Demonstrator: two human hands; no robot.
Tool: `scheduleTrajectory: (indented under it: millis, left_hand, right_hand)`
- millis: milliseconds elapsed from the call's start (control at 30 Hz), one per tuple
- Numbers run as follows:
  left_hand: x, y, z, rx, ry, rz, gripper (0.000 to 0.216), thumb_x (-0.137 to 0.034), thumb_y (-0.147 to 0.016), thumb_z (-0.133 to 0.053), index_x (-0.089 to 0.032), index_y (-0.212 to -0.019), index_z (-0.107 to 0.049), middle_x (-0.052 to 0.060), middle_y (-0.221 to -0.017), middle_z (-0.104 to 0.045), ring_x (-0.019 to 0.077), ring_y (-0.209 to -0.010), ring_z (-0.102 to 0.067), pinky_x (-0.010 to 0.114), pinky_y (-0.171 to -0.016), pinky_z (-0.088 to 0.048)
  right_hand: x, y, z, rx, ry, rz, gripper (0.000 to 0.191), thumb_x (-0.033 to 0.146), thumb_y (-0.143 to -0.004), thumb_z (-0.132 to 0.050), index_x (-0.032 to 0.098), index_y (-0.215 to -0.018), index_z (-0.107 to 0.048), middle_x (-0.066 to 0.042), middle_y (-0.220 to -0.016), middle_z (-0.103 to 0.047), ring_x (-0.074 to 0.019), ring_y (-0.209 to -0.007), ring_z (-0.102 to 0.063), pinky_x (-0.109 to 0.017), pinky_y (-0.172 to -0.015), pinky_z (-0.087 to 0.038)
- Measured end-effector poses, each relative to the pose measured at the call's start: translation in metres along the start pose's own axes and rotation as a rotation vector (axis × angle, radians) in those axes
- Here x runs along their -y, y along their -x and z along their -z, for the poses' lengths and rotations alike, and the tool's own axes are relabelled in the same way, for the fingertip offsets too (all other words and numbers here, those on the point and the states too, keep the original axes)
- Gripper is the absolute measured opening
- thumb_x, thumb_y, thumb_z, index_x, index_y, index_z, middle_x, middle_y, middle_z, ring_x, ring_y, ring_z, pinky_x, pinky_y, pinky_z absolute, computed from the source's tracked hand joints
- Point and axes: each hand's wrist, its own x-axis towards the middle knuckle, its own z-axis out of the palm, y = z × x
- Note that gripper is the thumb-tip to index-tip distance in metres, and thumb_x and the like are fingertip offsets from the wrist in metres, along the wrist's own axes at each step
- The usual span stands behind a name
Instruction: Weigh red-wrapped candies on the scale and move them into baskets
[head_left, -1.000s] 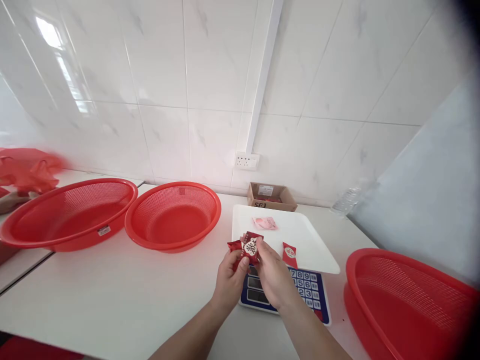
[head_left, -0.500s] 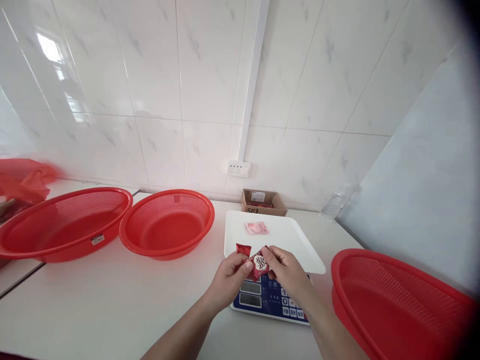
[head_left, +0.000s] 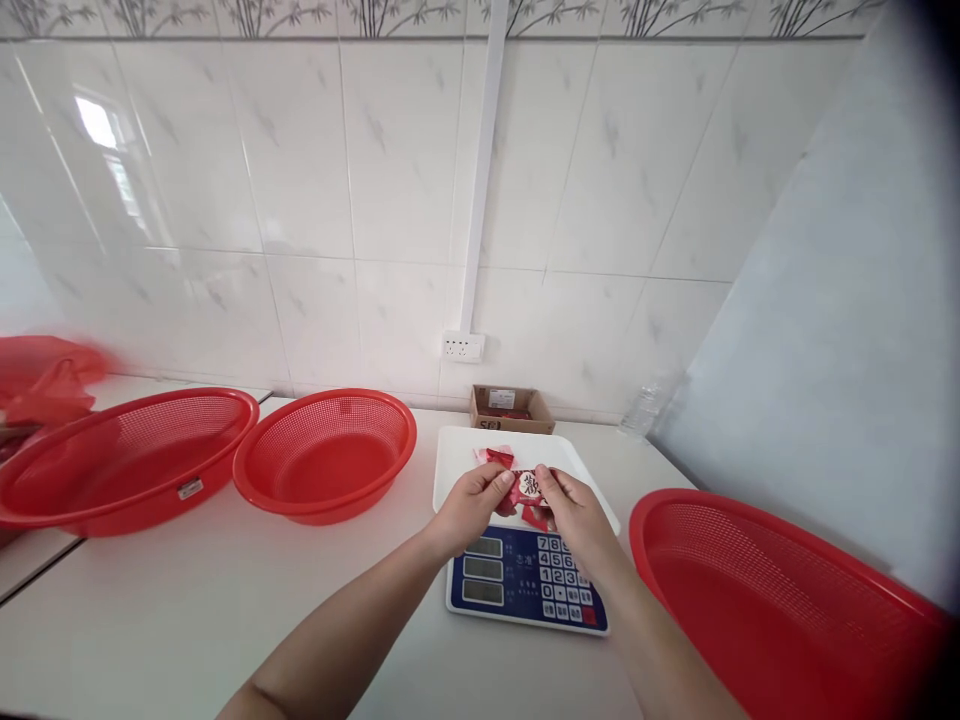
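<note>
Both my hands meet over the white pan (head_left: 454, 460) of a blue electronic scale (head_left: 525, 585). My left hand (head_left: 472, 505) and my right hand (head_left: 574, 512) each pinch an end of a small red wrapped candy (head_left: 530, 487) with a white round label. Another red wrapper (head_left: 496, 456) shows just behind my left fingers, and a red piece (head_left: 534, 518) lies under my hands on the pan. The pink packet seen earlier is mostly hidden behind them.
Two red mesh baskets (head_left: 326, 455) (head_left: 120, 460) sit to the left on the white table, a third (head_left: 757, 590) at the right front. A small cardboard box (head_left: 510, 407) and a clear bottle (head_left: 641, 408) stand by the tiled wall. Red plastic bags (head_left: 37, 375) lie far left.
My hands moved forward with the candy, from the scale's keypad to over the white pan. The view tilted up, so the table items sit lower in frame.
</note>
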Motion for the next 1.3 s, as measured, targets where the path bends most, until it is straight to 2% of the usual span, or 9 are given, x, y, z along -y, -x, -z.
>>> scheduleTrajectory:
  millis: [200,433,700,867,967,1067,1133,1200,1300]
  left_hand:
    - [0.001,-0.014,-0.007,-0.026,-0.065,0.004,0.04,-0.056,-0.079,-0.046,-0.017,-0.066,-0.045,-0.004,-0.057,-0.046,0.0094,-0.054,-0.049,0.024,-0.056,-0.041]
    - [0.009,-0.033,-0.007,-0.082,-0.201,-0.061,0.037,-0.049,-0.081,-0.043,-0.018,-0.062,-0.044,-0.004,-0.055,-0.046,0.0109,-0.054,-0.046,0.024,-0.054,-0.037]
    - [0.014,-0.028,-0.006,-0.123,-0.331,-0.144,0.029,-0.037,-0.08,-0.051,-0.017,-0.059,-0.054,0.001,-0.072,-0.048,0.0154,-0.074,-0.046,0.029,-0.073,-0.038]
    - [0.026,-0.03,0.01,-0.022,-0.276,-0.061,0.028,-0.033,-0.084,-0.046,-0.02,-0.1,-0.064,0.004,-0.087,-0.055,0.0147,-0.077,-0.051,0.029,-0.071,-0.044]
    - [0.032,-0.034,0.022,0.028,-0.205,0.03,0.037,-0.03,-0.086,-0.042,-0.021,-0.121,-0.052,0.005,-0.094,-0.056,0.011,-0.068,-0.054,0.027,-0.063,-0.047]
    - [0.028,-0.037,0.032,0.05,-0.096,0.116,0.054,-0.028,-0.086,-0.045,-0.029,-0.138,-0.027,0.004,-0.095,-0.057,0.0079,-0.061,-0.054,0.026,-0.06,-0.047]
    - [0.021,-0.039,0.036,0.061,-0.028,0.155,0.069,-0.028,-0.085,-0.049,-0.032,-0.141,-0.009,0.004,-0.095,-0.058,0.0077,-0.06,-0.054,0.026,-0.06,-0.046]
    - [0.015,-0.041,0.037,0.063,0.018,0.192,0.075,-0.031,-0.084,-0.051,-0.031,-0.141,-0.003,0.004,-0.096,-0.059,0.0079,-0.059,-0.055,0.027,-0.06,-0.045]
    - [0.012,-0.04,0.033,0.022,0.045,0.254,0.065,-0.037,-0.081,-0.055,-0.024,-0.135,-0.02,0.007,-0.098,-0.06,0.0078,-0.057,-0.054,0.025,-0.056,-0.043]
  right_hand:
    - [-0.004,-0.006,0.01,-0.084,0.126,0.074,0.044,0.062,-0.076,-0.045,0.021,-0.06,-0.049,0.004,-0.047,-0.049,-0.0109,-0.043,-0.045,-0.022,-0.043,-0.032]
    - [0.001,-0.008,0.013,-0.105,0.02,0.037,0.044,0.063,-0.073,-0.049,0.02,-0.066,-0.054,0.004,-0.046,-0.049,-0.0113,-0.044,-0.045,-0.022,-0.043,-0.032]
    - [-0.022,-0.011,0.013,-0.129,-0.01,0.013,0.043,0.061,-0.074,-0.049,0.019,-0.07,-0.058,0.004,-0.048,-0.049,-0.0099,-0.043,-0.041,-0.022,-0.042,-0.031]
    - [-0.042,-0.021,0.013,-0.237,0.037,-0.02,0.044,0.061,-0.074,-0.049,0.019,-0.074,-0.061,0.001,-0.055,-0.059,-0.0122,-0.047,-0.05,-0.023,-0.045,-0.039]
    - [-0.05,-0.029,0.014,-0.317,0.055,-0.045,0.045,0.061,-0.074,-0.049,0.018,-0.077,-0.062,-0.002,-0.06,-0.063,-0.0154,-0.055,-0.057,-0.023,-0.047,-0.042]
    - [-0.052,-0.038,0.016,-0.355,0.099,-0.08,0.045,0.06,-0.074,-0.049,0.018,-0.081,-0.063,-0.004,-0.067,-0.067,-0.017,-0.059,-0.061,-0.024,-0.049,-0.044]
    - [-0.054,-0.044,0.017,-0.357,0.125,-0.101,0.044,0.059,-0.074,-0.049,0.018,-0.083,-0.064,-0.004,-0.07,-0.069,-0.017,-0.059,-0.062,-0.025,-0.053,-0.046]
    - [-0.057,-0.051,0.019,-0.344,0.148,-0.121,0.043,0.058,-0.075,-0.049,0.019,-0.082,-0.064,-0.004,-0.071,-0.069,-0.017,-0.058,-0.062,-0.026,-0.056,-0.047]
    - [-0.066,-0.057,0.021,-0.302,0.189,-0.116,0.042,0.057,-0.076,-0.047,0.019,-0.079,-0.064,-0.003,-0.068,-0.069,-0.0179,-0.058,-0.062,-0.028,-0.058,-0.047]
